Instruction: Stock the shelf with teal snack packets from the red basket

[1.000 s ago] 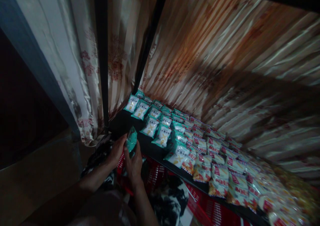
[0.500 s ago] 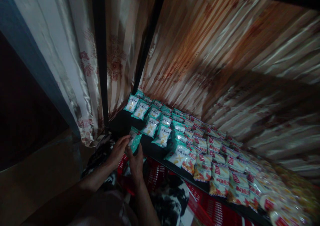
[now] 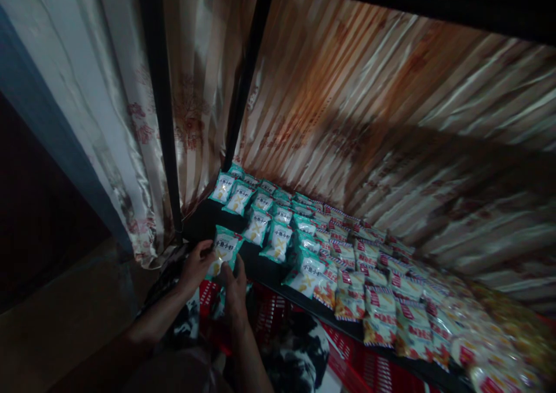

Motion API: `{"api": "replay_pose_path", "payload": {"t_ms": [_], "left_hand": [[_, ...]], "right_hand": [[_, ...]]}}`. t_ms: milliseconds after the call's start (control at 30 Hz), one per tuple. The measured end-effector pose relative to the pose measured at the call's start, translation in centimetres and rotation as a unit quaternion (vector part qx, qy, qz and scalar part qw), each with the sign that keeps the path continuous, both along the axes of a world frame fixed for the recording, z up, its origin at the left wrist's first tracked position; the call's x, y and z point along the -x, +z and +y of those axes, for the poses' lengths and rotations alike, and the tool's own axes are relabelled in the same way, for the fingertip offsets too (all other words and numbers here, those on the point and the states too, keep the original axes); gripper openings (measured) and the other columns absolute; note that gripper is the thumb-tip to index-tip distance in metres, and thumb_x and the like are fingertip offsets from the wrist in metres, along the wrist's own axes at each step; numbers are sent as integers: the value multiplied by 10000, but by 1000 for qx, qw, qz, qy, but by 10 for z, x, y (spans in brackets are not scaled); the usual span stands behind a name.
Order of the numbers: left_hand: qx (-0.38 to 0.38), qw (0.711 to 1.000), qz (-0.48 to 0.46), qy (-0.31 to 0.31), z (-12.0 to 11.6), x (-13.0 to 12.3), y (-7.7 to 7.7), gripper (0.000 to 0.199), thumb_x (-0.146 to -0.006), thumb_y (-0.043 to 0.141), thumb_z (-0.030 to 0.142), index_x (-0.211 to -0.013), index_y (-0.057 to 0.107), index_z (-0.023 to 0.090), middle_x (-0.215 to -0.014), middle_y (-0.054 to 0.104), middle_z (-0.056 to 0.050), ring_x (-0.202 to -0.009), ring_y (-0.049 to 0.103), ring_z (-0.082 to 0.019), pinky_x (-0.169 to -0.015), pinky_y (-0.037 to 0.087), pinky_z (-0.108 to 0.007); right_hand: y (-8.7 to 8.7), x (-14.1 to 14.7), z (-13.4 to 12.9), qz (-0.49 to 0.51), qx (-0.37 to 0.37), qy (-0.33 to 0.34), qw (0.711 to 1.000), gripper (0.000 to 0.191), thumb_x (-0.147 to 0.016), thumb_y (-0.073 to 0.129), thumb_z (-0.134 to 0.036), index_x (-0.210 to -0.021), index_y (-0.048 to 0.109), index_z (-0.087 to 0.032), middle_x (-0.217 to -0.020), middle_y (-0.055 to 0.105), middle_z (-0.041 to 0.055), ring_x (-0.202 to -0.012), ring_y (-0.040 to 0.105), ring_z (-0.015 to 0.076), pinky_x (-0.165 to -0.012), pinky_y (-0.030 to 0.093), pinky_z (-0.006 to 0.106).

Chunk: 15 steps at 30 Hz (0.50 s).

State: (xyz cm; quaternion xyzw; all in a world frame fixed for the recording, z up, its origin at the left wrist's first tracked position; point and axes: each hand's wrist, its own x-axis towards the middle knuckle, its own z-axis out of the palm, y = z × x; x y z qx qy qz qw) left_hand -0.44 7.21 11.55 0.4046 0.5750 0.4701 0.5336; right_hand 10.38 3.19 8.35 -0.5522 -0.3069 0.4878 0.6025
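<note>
A teal and white snack bag (image 3: 225, 249) is held between my two hands near the shelf's front left edge, its printed front facing up. My left hand (image 3: 200, 264) grips its left side, and my right hand (image 3: 234, 280) has its fingers on the lower right side. Beyond it, several matching teal bags (image 3: 258, 226) lie in rows on the black shelf (image 3: 202, 220). To their right are rows of white and orange bags with red labels (image 3: 381, 313).
Red baskets (image 3: 347, 361) sit under the shelf's front edge, close to my legs in patterned cloth. Black posts (image 3: 160, 103) and pleated curtains (image 3: 321, 91) stand at the left and behind. Clear-wrapped packs (image 3: 490, 346) lie at the far right.
The held bag has turned so that its printed front shows, and my hands have shifted a little left around it. The whole view has tilted slightly.
</note>
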Motion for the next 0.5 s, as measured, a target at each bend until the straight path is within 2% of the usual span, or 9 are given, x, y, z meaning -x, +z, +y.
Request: {"api": "replay_pose_path", "payload": {"t_ms": [100, 233, 367, 500], "left_hand": [[22, 1000, -2, -3, 0, 1, -2, 476, -645, 646, 394, -1051, 582, 154, -1139, 636, -129, -986, 631, -251, -801, 512, -334], [50, 999, -5, -18, -2, 1, 1, 475, -674, 625, 438, -1070, 583, 179, -1058, 678, -95, -970, 643, -252, -789, 517, -318], [54, 998, -8, -40, 1, 1, 3, 519, -669, 614, 489, -1078, 590, 172, -1017, 694, -89, -938, 657, -246, -770, 520, -300], [27, 999, 12, -20, 11, 1, -4, 561, -650, 614, 523, -1072, 589, 155, -1026, 689, -105, -942, 649, -265, -762, 520, -330]], "right_hand": [[4, 2, 2, 57, 18, 5, 998, 643, -723, 639, -432, -1303, 462, -220, -1084, 664, 66, -1006, 615, 227, -824, 506, 341], [7, 3, 5, 86, 14, 16, 996, 645, -741, 625, -433, -1317, 443, -208, -1121, 651, 86, -1008, 622, 234, -840, 507, 359], [9, 1, 7, 1, -6, 24, 1000, 580, -785, 565, -485, -1286, 487, -203, -1129, 647, 86, -1039, 605, 229, -854, 500, 355], [12, -1, 11, -93, -23, 26, 995, 546, -811, 525, -514, -1257, 527, -200, -1057, 675, 77, -1025, 603, 223, -844, 500, 345]]}}
